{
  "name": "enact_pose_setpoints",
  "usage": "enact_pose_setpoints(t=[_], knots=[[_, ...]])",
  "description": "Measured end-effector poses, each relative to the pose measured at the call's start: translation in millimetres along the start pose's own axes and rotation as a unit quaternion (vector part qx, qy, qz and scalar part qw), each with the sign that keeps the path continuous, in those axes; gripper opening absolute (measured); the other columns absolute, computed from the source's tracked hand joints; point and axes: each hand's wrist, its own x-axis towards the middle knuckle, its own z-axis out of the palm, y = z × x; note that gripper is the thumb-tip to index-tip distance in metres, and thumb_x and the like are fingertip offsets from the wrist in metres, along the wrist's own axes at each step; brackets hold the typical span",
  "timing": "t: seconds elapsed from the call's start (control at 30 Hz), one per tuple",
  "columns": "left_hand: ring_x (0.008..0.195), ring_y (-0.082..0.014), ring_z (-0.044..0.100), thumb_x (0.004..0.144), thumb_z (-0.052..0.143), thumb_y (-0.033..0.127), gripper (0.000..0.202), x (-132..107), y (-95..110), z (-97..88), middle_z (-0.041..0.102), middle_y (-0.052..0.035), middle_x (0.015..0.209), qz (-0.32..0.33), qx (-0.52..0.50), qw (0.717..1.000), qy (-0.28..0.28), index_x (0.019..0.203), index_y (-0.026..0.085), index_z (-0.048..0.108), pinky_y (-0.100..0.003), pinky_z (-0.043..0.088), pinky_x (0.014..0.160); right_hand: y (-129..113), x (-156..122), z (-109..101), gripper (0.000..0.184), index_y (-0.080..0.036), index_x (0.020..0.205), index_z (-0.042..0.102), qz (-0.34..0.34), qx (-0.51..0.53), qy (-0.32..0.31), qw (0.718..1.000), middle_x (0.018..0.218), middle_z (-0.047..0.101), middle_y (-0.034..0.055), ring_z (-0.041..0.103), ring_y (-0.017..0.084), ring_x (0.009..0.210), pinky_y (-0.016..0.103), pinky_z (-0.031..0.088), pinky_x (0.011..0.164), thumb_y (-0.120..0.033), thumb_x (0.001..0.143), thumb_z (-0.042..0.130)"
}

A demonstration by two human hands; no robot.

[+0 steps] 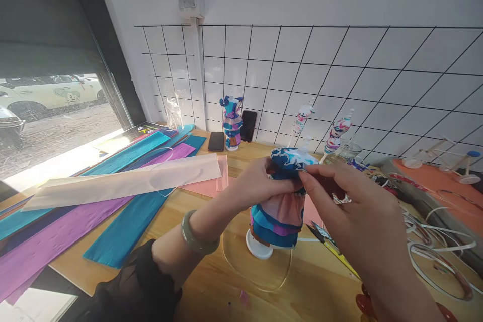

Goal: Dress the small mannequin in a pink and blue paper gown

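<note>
Biggest thing in view is the glossy white tiled wall [324, 45] with its thin black grid, running right across the back. In front of it there's a pale wood-grain worktop [199, 282], smooth with a bit of sheen. Over on the left side, long flat papery strips lie crisscrossed: a crinkly purple strip [56, 241], a teal strip [124, 229] and a matte cream strip [124, 181] lying over the others.

The person's right hand [350, 206] has thumb and forefinger pinching the edge of a frilly blue-and-white marbled ruffle [290, 158]. That ruffle sits around the top of a dress-shaped form in soft pink, blue and purple layers [281, 211], near the middle of the worktop. The left hand [260, 181] is curled around the form just under the ruffle, thumb lying across the front. The form leans slightly, with a round white base [258, 249] poking out below; can't tell if the base is actually touching the wood.

Further back, a smaller-looking blue, purple and pink layered figure [232, 123] stands upright between a flat black phone [216, 142] and a dark phone propped against the tiles [249, 126]. Tiniest bit: a crumpled pink scrap [244, 298] up front.
</note>
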Motion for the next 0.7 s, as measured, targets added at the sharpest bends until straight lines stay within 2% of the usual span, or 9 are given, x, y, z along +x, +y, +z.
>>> enact_pose_setpoints(t=[0.13, 0.33, 0.43, 0.53, 0.7], knots=[[0.095, -0.0206, 0.062, 0.072, 0.073, 0.031, 0.027, -0.6, -1.9, 1.2, 0.069, -0.0049, 0.096, 0.005, 0.001, 1.0, -0.011, 0.095, 0.017, 0.07, -0.034, 0.048, 0.086, 1.7, 1.4, -3.2, 0.005, -0.021, 0.087, 0.066, 0.026, 0.021, -0.004, 0.999, 0.071, 0.065, -0.001, 0.053, 0.011, 0.055, 0.024, 0.043, 0.051, -0.02, 0.086, 0.061], [0.087, -0.0175, 0.062, 0.071, 0.074, 0.029, 0.022, -1.2, 0.3, 0.6, 0.068, -0.0028, 0.088, 0.003, -0.019, 0.999, -0.031, 0.088, 0.016, 0.069, -0.032, 0.048, 0.083, 1.2, 6.4, -5.1, 0.007, -0.023, 0.088, 0.069, 0.123, 0.054, -0.012, 0.991, 0.063, 0.066, -0.0031, 0.055, 0.011, 0.05, 0.023, 0.042, 0.045, -0.024, 0.081, 0.067], [0.086, -0.0177, 0.062, 0.07, 0.076, 0.03, 0.024, -0.7, 0.6, 0.1, 0.068, -0.0027, 0.088, -0.006, -0.019, 0.999, -0.032, 0.087, 0.016, 0.068, -0.032, 0.049, 0.082, 0.2, 8.3, -6.6, 0.015, -0.023, 0.094, 0.071, 0.126, 0.048, -0.021, 0.991, 0.059, 0.061, -0.0041, 0.051, 0.011, 0.048, 0.023, 0.039, 0.042, -0.026, 0.08, 0.067], [0.089, -0.0187, 0.063, 0.071, 0.075, 0.032, 0.027, -0.7, 0.1, 0.0, 0.069, -0.0033, 0.09, -0.007, -0.024, 0.999, -0.034, 0.093, 0.016, 0.069, -0.032, 0.05, 0.082, 0.1, 8.7, -8.0, 0.014, -0.024, 0.092, 0.073, 0.129, 0.053, -0.032, 0.99, 0.055, 0.056, -0.0048, 0.046, 0.01, 0.045, 0.023, 0.035, 0.04, -0.028, 0.081, 0.066], [0.088, -0.0176, 0.063, 0.071, 0.075, 0.029, 0.026, -1.4, 0.8, -0.5, 0.069, -0.003, 0.092, 0.0, -0.028, 0.999, -0.047, 0.093, 0.016, 0.068, -0.031, 0.049, 0.082, 2.6, 7.4, -8.0, 0.019, -0.024, 0.096, 0.073, 0.144, 0.055, -0.033, 0.988, 0.057, 0.053, -0.0045, 0.049, 0.012, 0.048, 0.025, 0.039, 0.044, -0.035, 0.082, 0.066]])
